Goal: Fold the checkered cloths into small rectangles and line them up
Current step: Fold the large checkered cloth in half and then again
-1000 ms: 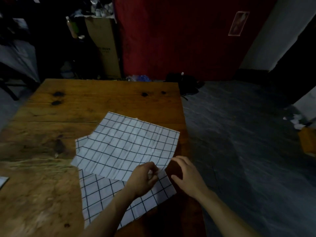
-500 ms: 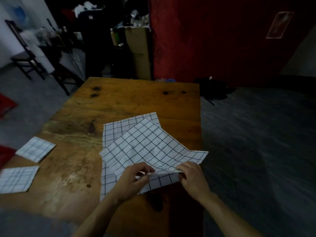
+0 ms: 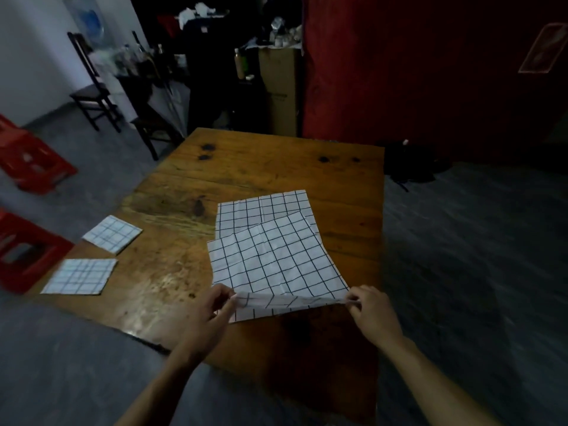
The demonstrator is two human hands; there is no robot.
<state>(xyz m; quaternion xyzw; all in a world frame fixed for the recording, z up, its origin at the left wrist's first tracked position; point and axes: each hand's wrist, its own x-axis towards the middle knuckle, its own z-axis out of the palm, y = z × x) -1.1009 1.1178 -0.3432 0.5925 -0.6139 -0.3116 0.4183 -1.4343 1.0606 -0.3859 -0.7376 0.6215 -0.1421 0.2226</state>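
The worn brown wooden bench (image 3: 276, 167) carries the thin white black-grid checkered cloth (image 3: 276, 259) at its near right edge, over a second cloth. It should handle light, limp and crease-prone; take it by its corners. Left hand (image 3: 212, 315) and right hand (image 3: 373, 312) each pinch a near corner, now spread apart from half a second ago, the edge taut between them.

Bare table (image 3: 276, 167) beyond the spread cloths (image 3: 270, 241); two folded cloths (image 3: 95, 253) far left.

Two folded cloths (image 3: 93, 258) lie left of the open cloths (image 3: 270, 250) on the table (image 3: 261, 167).
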